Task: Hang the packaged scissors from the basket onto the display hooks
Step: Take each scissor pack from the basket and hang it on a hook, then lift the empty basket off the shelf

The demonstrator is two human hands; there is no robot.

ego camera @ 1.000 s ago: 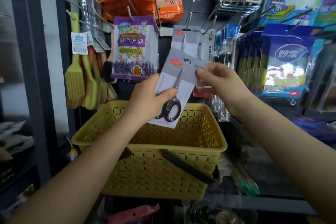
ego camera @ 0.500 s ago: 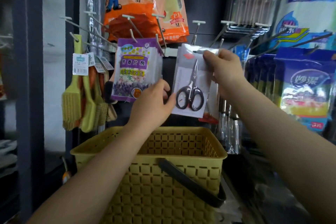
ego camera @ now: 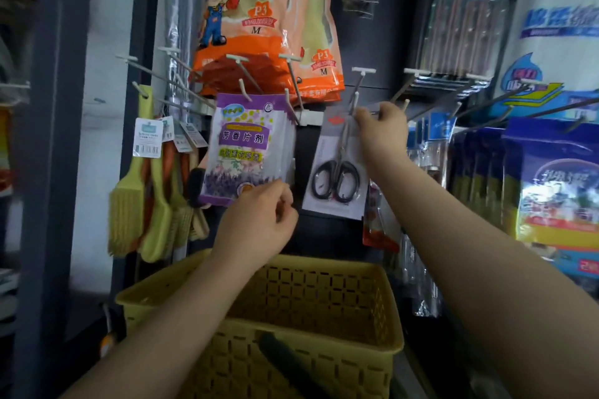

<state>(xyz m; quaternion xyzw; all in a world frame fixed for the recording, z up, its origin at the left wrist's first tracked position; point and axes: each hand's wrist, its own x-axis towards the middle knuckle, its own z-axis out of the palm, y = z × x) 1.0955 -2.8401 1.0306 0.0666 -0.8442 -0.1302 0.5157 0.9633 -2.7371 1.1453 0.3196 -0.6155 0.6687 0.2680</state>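
A packaged pair of black-handled scissors [ego camera: 337, 168] on a grey-white card hangs upright in front of the dark display wall. My right hand [ego camera: 381, 126] pinches the card's top corner right at the tip of a metal display hook [ego camera: 356, 91]. Whether the card's hole sits on the hook is hidden by my fingers. My left hand [ego camera: 259, 223] is off the card, just left of its lower edge, fingers loosely curled and holding nothing. The yellow lattice basket [ego camera: 372, 343] stands below my arms; its inside shows no packages from here.
A purple sachet pack [ego camera: 246, 149] hangs left of the scissors, with yellow brushes [ego camera: 142, 197] further left. Orange glove packs [ego camera: 269, 26] hang above. Blue packaged goods [ego camera: 551, 185] and bare hooks [ego camera: 470, 100] fill the right side. A black handle [ego camera: 291, 366] lies across the basket.
The scissors card has risen from above the basket up to the hook and turned upright. My left hand let go of its lower edge; my right hand still holds the top.
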